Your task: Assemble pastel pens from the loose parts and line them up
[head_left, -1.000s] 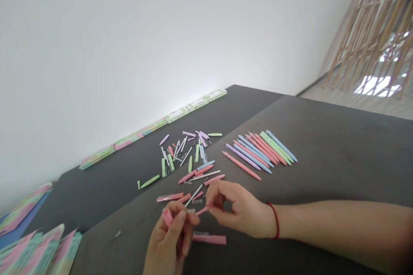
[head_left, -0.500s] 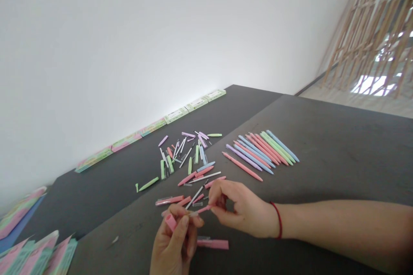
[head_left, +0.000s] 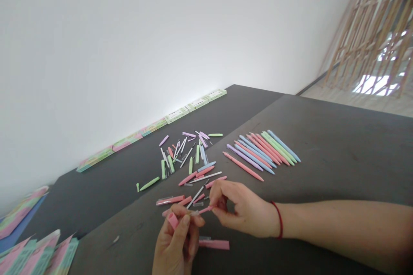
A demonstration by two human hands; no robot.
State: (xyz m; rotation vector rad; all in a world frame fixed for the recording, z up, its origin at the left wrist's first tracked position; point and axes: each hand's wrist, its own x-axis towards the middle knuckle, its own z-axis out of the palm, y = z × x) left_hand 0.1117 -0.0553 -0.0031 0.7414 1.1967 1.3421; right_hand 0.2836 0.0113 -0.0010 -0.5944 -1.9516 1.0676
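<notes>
Hands (head_left: 244,209) have edged rightward over the dark table (head_left: 322,150) beside a white wall (head_left: 129,43).

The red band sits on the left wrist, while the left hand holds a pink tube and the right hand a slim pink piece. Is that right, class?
No. The head view shows the red band on the right wrist, not the left. The left hand does hold the pink tube, and the right hand the slim pink piece.

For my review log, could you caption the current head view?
Two bare hands, left and right, hold pink pen parts beside scattered pen pieces and a row of pens.
</notes>
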